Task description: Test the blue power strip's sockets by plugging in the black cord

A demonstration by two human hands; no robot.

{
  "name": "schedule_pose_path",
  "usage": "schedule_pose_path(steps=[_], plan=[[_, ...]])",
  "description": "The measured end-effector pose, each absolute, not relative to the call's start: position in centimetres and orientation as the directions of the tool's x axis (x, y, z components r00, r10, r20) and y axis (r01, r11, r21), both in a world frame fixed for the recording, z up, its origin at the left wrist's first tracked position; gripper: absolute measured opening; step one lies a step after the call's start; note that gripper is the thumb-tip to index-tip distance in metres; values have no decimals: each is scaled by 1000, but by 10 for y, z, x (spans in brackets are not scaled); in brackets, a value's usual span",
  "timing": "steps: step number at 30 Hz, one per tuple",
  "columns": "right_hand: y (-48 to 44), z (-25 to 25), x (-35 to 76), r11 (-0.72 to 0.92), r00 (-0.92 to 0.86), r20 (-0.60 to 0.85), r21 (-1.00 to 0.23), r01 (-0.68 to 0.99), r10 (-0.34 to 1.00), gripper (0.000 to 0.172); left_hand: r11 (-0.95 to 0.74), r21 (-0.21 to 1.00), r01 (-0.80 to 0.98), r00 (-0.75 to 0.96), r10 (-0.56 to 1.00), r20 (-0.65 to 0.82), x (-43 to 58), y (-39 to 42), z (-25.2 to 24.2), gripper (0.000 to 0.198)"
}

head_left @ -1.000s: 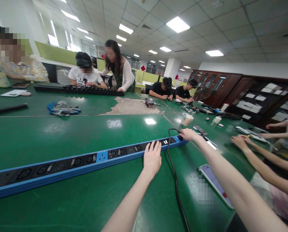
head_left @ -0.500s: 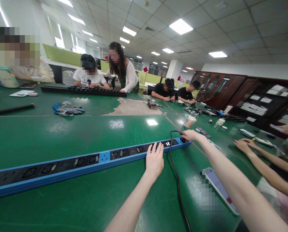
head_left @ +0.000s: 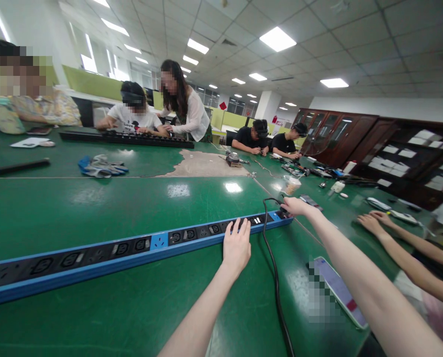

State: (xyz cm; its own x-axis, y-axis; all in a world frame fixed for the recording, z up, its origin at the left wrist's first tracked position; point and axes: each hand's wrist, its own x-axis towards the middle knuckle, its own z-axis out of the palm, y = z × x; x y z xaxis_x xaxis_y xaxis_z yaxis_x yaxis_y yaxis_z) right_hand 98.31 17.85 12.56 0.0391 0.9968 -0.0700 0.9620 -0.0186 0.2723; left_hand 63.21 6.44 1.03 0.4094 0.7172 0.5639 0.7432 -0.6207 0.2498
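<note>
A long blue-and-black power strip (head_left: 150, 253) lies across the green table, its socket face up. My left hand (head_left: 237, 248) rests on it near the right end, fingers spread flat over the sockets and thumb hidden. At that end, my right hand (head_left: 296, 207) is closed around a black plug (head_left: 283, 210), close against the strip's last section. How far the plug sits in a socket cannot be seen. From the plug a black power cord (head_left: 275, 267) loops over the strip and runs down to the front edge of the view.
A phone (head_left: 342, 292) lies by my right forearm. A co-worker's hands (head_left: 373, 221) rest on the table at right. Work gloves (head_left: 102, 166), a dark bar (head_left: 16, 167) and a plastic cup (head_left: 291, 185) are farther back. Several people sit or stand around the table.
My hands stay at the same places on the strip and plug; the cord has shifted slightly. Across the table, the standing person has moved a hand closer to the seated person's hands.
</note>
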Motion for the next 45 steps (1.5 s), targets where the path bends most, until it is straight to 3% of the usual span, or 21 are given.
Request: schedule_pose_path(steps=[12, 26, 45], plan=[[158, 120, 1026, -82, 74, 49, 178, 981, 996, 35, -624, 262, 736, 406, 717, 566, 632, 63, 12, 71], [151, 119, 1001, -249, 229, 109, 247, 936, 967, 40, -621, 272, 735, 401, 722, 565, 633, 63, 13, 74], [152, 119, 1001, -286, 265, 121, 214, 934, 957, 40, -619, 269, 738, 402, 723, 562, 633, 63, 14, 70]])
